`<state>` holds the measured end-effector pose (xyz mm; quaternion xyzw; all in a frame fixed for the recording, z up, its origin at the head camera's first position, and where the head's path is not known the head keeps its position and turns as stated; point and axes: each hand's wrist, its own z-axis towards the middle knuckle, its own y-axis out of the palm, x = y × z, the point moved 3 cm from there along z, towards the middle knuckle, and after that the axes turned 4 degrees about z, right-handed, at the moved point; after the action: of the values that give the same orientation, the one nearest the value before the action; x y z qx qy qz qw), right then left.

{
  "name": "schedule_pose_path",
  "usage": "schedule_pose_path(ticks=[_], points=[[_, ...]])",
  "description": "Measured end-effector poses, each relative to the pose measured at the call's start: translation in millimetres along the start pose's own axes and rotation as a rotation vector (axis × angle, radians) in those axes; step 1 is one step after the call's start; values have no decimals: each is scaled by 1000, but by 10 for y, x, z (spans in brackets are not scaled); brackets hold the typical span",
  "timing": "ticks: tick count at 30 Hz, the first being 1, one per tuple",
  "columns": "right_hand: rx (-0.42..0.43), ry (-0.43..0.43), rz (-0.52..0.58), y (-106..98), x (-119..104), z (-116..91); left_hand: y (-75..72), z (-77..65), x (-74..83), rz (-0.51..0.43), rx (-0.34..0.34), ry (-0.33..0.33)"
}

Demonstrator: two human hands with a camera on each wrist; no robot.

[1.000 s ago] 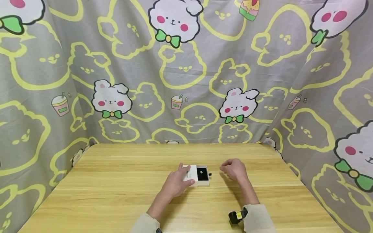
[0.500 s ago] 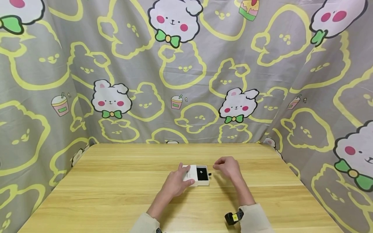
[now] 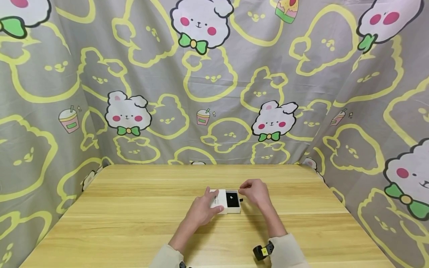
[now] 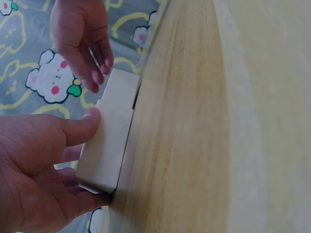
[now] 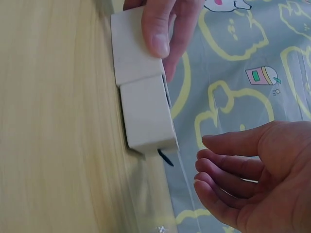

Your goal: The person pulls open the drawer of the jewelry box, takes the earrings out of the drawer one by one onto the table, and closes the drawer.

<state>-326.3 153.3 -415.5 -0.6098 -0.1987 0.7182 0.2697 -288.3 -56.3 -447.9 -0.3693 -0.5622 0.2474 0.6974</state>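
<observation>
A small white sliding jewellery box (image 3: 219, 201) lies on the table, its inner drawer (image 3: 234, 209) pulled partly out to the right. Inside the drawer a black pad (image 3: 232, 203) carries a tiny silver star-shaped piece (image 3: 231, 197). My left hand (image 3: 200, 211) grips the outer sleeve (image 4: 108, 141), thumb on the near side and fingers on the far side. A black ribbon tab (image 5: 165, 158) sticks out of the drawer's end. Beside that end is my right hand (image 3: 257, 191), its fingers loosely bent and nothing visible between them in the right wrist view.
The wood-grain table (image 3: 134, 216) spreads around the box. A patterned curtain (image 3: 214, 93) hangs behind the table and along both sides. A black wrist camera (image 3: 261, 252) sits at my right cuff, low over the table.
My right hand has moved left, closer to the drawer's end. My left hand and the box have stayed in place, and the drawer stands out as far as before.
</observation>
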Motion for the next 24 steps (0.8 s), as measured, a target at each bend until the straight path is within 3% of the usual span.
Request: schedule_pose_path(ticks=[8, 24], points=[[-38, -8, 37, 127, -84, -10, -5, -2, -1, 9, 18, 23], [-38, -44, 0, 206, -175, -49, -1, 12, -2, 9, 24, 17]])
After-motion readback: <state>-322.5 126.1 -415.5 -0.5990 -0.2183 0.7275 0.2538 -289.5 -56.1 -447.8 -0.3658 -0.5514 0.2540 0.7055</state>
